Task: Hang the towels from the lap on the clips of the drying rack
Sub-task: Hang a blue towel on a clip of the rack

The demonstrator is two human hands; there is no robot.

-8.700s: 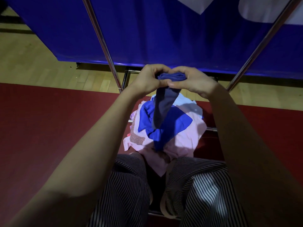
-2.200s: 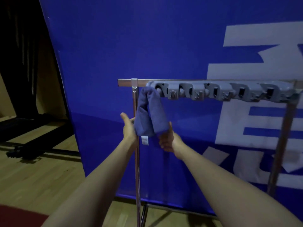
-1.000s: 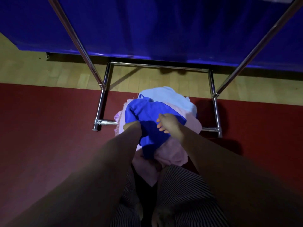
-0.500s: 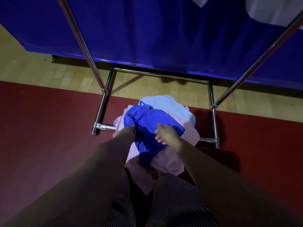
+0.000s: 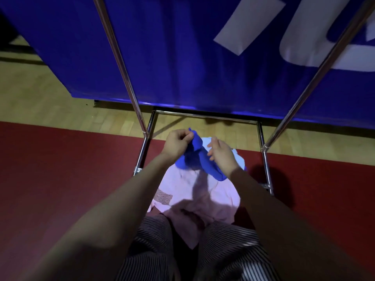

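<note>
A bright blue towel (image 5: 195, 159) is lifted off the pile on my lap. My left hand (image 5: 176, 144) pinches its top corner. My right hand (image 5: 220, 154) rests against its right side with the fingers spread, and the cloth runs under the palm. A pink towel (image 5: 194, 195) lies spread over my striped knees, and a pale blue towel (image 5: 236, 156) shows behind my right hand. The drying rack's chrome uprights (image 5: 119, 63) rise on both sides. Its clips are out of view above.
The rack's base bars (image 5: 205, 116) sit on a wooden floor strip (image 5: 50, 104) in front of me. A blue banner with white lettering (image 5: 192, 51) stands behind the rack. Red floor (image 5: 60, 179) lies to the left and right of my legs.
A grey-blue towel went from my hands onto the rack's first clip. The view then dropped to my lap, both hands took the bright blue towel, and it has now risen off the pile.
</note>
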